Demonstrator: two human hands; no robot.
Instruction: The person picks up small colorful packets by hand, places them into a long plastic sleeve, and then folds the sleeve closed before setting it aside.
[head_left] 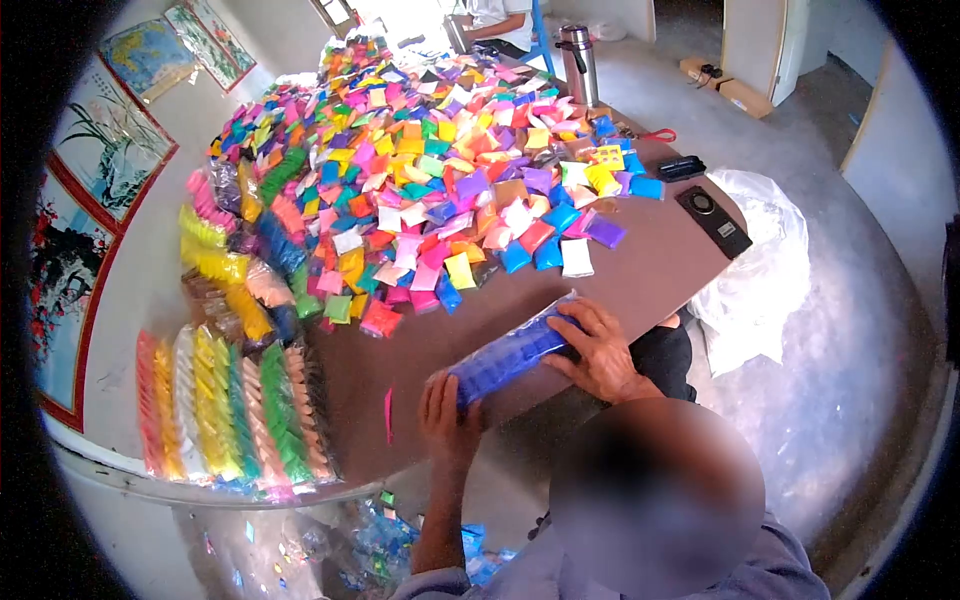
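A long clear plastic bag of blue packets (508, 358) lies slantwise near the front edge of the brown table. At its lower left end is my left hand (450, 408), fingers closed on the plastic. My right hand (597, 352) grips the upper right end, thumb below and fingers over the top. A thin pink strip (388, 416) lies on the table left of my left hand. Beyond the bag spreads a large heap of small colourful packets (400, 180).
Filled bags in rows (235, 405) line the table's left end. A steel flask (578, 65), a black case (681, 168) and a dark device (714, 220) stand along the right side. A white sack (755, 270) is beside the table. Another person (500, 22) sits at the far end.
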